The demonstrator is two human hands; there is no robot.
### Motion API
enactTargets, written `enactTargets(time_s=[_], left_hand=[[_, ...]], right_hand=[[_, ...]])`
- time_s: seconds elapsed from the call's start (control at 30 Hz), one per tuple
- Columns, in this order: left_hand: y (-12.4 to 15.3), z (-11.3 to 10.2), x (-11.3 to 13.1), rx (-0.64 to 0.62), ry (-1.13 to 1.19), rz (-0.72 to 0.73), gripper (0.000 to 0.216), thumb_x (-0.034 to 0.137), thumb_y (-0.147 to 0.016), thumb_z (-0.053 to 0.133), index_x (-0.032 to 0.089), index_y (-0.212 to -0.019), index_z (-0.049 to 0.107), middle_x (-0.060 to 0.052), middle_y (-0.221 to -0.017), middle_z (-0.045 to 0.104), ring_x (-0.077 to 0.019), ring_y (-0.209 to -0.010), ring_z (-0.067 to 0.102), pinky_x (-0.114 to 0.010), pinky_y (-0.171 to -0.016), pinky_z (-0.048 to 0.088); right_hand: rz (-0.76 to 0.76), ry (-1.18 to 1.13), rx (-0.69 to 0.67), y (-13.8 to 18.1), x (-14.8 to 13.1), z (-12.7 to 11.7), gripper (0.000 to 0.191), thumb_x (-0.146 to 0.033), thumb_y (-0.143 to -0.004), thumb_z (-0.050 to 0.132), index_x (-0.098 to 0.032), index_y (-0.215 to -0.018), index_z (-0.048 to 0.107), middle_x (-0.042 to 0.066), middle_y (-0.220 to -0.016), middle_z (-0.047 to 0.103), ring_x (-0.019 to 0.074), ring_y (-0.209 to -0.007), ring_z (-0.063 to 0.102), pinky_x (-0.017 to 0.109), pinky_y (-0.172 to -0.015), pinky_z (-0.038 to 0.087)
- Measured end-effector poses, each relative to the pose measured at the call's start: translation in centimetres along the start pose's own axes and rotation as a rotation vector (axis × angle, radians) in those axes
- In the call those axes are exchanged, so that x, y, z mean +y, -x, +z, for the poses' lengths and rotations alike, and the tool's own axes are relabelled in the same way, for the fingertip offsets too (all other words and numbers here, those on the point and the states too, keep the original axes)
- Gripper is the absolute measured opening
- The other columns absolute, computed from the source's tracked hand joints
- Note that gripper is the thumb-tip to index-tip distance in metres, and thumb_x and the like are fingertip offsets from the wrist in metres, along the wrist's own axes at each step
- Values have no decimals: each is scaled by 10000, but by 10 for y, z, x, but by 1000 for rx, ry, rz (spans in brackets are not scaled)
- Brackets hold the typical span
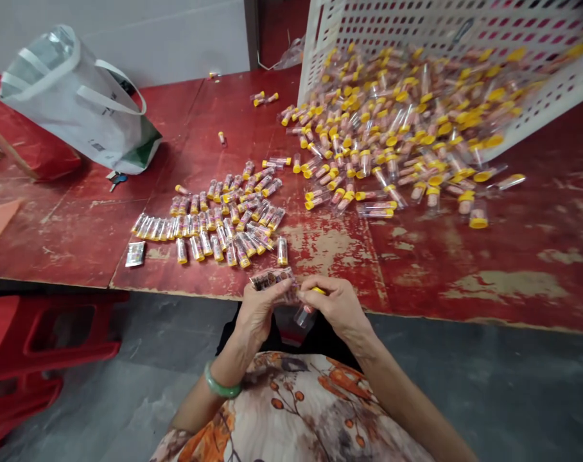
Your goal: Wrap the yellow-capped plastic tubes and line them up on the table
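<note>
Left hand (259, 309) and right hand (336, 303) of a seated person work close together at the near edge of the worktop, the left closed on a printed packet and the right pinching a capped tube. The worktop (417, 273) is the largest element, a red surface whose coating is worn through to pale patches at centre and right. On its far right side, a white perforated crate (392, 22) lies tipped, its opening toward the person. From it spreads a dense heap of yellow-capped tubes (368, 128), transparent with pinkish contents. At lower left, beside the worktop, a red stool (45, 333) stands on the grey floor. A white bag (84, 102) with looped handles and a green base leans at the far left, a red bag (41, 154) just beside it. Left of centre, sleeved tubes (214, 221) with printed wrapping and yellow ends lie grouped, those nearest the left side in a fairly regular row. A green bracelet (219, 383) encircles the left wrist. The printed packet (275, 277) lies under the left thumb; its exact form cannot be made out. Near the left end of the grouped tubes is a silvery sachet (135, 254); keys (117, 179) rest against the white bag's base. Smallest is the capped tube (305, 312), its yellow cap within the right fingers and its clear body slanting down toward the lap.
</note>
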State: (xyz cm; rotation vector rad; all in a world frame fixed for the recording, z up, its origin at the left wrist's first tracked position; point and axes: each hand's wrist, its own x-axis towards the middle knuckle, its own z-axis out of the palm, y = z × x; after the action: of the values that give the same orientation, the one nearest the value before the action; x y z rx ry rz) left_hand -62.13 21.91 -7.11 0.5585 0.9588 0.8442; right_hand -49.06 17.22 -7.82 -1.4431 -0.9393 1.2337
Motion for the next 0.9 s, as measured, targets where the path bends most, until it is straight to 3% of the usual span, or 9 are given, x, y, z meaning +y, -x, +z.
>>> enactTargets(time_s=[0.17,0.33,0.43,0.63,0.9], left_hand=[[-4,-1,4,9,22,-29,348,232,-527,857,115,-806,684,-40,-757,706,-160,-633,648,-303,-633,542],[-6,5,-2,63,154,-23,305,212,-568,839,117,-807,675,-25,-741,697,-137,-605,639,-274,-598,543],[-6,8,-5,40,201,-83,247,206,-590,827,118,-750,662,-1,-660,665,-114,-537,609,-248,-542,530],[-1,13,-3,44,316,-234,241,136,-587,813,111,-774,662,-24,-701,686,-126,-572,633,-236,-543,542],[0,17,-3,114,424,-313,160,84,-634,766,119,-717,634,-16,-680,683,-133,-567,637,-242,-513,544]], right_hand=[[-51,8,30,9,0,-25,171,-335,-752,656,-169,-728,624,-8,-617,584,106,-562,512,214,-541,420],[-393,27,121,35,8,-33,151,-235,-820,623,-208,-968,608,47,-966,602,154,-857,578,256,-725,482],[-554,86,173,45,10,-25,148,-162,-820,607,-199,-963,604,61,-957,591,181,-916,581,309,-784,489],[-733,276,346,46,17,-14,223,-87,-786,625,-184,-987,615,77,-973,616,195,-904,604,362,-788,509],[-936,424,573,47,20,-5,356,-28,-725,674,-164,-1051,623,86,-965,655,204,-867,648,357,-740,565]])
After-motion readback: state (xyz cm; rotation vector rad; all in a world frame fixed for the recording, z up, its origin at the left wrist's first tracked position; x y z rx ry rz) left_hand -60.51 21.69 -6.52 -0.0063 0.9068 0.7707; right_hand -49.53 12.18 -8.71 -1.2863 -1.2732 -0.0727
